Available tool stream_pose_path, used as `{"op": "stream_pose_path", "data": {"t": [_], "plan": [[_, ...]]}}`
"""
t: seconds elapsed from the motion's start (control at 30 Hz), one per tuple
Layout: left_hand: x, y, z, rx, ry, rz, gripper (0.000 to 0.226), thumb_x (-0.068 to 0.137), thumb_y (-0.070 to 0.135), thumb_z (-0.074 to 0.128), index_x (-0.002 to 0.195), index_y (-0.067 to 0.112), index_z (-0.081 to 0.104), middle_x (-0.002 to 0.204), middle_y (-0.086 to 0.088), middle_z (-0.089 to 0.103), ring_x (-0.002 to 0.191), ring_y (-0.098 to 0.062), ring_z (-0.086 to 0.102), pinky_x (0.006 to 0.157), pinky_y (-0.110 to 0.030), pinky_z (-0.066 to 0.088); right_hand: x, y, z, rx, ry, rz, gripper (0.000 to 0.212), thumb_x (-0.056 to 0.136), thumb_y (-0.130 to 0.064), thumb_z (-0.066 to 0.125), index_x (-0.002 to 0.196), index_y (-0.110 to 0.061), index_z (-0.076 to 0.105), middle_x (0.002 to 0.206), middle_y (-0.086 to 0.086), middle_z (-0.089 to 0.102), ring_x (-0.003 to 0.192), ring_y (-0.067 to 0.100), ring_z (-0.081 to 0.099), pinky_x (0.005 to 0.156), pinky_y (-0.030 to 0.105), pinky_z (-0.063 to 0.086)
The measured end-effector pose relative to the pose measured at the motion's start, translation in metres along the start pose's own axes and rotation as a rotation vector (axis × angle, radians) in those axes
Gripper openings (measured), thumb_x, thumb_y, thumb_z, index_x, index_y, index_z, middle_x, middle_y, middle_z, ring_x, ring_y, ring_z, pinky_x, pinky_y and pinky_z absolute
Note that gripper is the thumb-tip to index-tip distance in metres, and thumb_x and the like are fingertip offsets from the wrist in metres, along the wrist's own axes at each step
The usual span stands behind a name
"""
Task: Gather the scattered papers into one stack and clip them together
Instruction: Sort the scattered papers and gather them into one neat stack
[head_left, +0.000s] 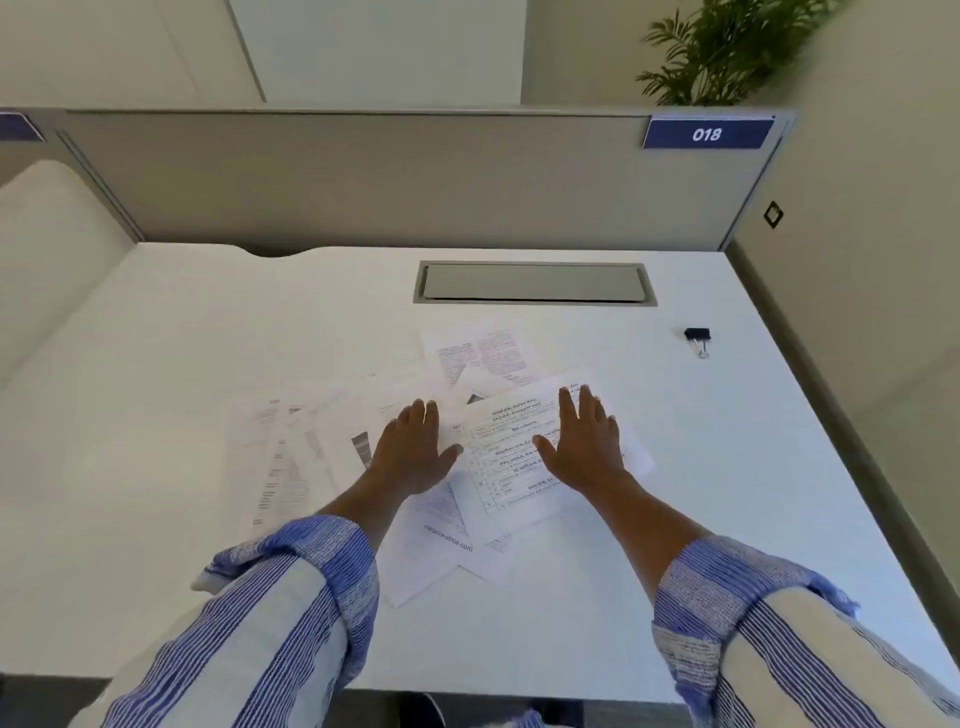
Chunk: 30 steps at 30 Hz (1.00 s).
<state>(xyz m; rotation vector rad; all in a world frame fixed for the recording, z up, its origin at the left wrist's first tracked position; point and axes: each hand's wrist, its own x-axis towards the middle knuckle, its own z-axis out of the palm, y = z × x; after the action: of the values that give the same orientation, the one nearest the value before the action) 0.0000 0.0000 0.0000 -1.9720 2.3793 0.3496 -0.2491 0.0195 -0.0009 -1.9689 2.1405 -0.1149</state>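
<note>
Several printed white papers (291, 457) lie scattered and overlapping across the middle of the white desk (519, 623). The top sheet (509, 467) carries a printed table and is tilted. My left hand (415, 449) lies flat, palm down, on the papers left of that sheet. My right hand (584, 444) rests flat, fingers spread, on the tilted top sheet. Neither hand grips anything. A black binder clip (697, 338) with silver handles sits apart at the far right of the desk, well beyond my right hand.
A grey cable-tray lid (535, 283) is set into the desk behind the papers. A grey partition (363, 176) with a blue "018" label (706, 134) closes the back. A plant (727, 47) stands beyond it. The desk's right edge runs near the clip.
</note>
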Motion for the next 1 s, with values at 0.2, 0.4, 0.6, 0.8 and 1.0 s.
{"op": "stream_pose_path", "data": {"t": [0.2,0.4,0.6,0.8,1.0], "plan": [[-0.004,0.004,0.018,-0.054,-0.089,-0.04,0.088,0.093,0.058,0.048,0.154,0.004,0.015,0.163,-0.019,0.015,0.15,-0.034,0.019,0.12,-0.045,0.025,-0.026,0.012,0.041,0.005,-0.117,0.101,0.084,0.094,-0.056,0.051,0.158,-0.012,0.019,0.167,0.023,0.006,0.153,0.043,0.01,0.121,0.058,0.015],[0.007,0.005,0.023,-0.083,-0.113,-0.051,0.103,0.08,0.061,0.066,0.152,0.005,0.018,0.157,-0.016,0.025,0.144,-0.034,0.028,0.114,-0.047,0.034,-0.03,0.017,0.053,0.048,-0.087,0.076,0.082,0.096,-0.056,0.047,0.159,-0.012,0.019,0.168,0.021,0.001,0.155,0.04,0.004,0.123,0.055,0.008],[0.026,0.01,0.018,-0.02,-0.131,-0.041,0.115,0.071,0.06,0.077,0.152,0.005,0.018,0.147,-0.015,0.031,0.134,-0.033,0.035,0.105,-0.045,0.04,-0.032,0.022,0.059,0.078,-0.067,0.045,0.083,0.097,-0.057,0.045,0.161,-0.013,0.016,0.169,0.019,-0.003,0.156,0.038,-0.001,0.124,0.053,0.002],[0.039,0.012,0.015,-0.009,-0.18,-0.047,0.113,0.061,0.061,0.083,0.144,0.007,0.028,0.139,-0.016,0.032,0.127,-0.033,0.036,0.102,-0.045,0.041,-0.033,0.022,0.06,0.088,-0.064,0.05,0.084,0.096,-0.058,0.044,0.161,-0.014,0.014,0.169,0.018,-0.004,0.156,0.037,-0.002,0.124,0.053,0.001],[0.05,0.019,0.013,0.016,-0.202,-0.003,0.098,0.063,0.056,0.084,0.137,0.012,0.037,0.132,-0.012,0.044,0.12,-0.029,0.044,0.098,-0.042,0.042,-0.032,0.022,0.061,0.092,-0.057,0.05,0.084,0.096,-0.058,0.045,0.161,-0.014,0.015,0.169,0.018,-0.003,0.156,0.037,0.0,0.124,0.053,0.003]]}}
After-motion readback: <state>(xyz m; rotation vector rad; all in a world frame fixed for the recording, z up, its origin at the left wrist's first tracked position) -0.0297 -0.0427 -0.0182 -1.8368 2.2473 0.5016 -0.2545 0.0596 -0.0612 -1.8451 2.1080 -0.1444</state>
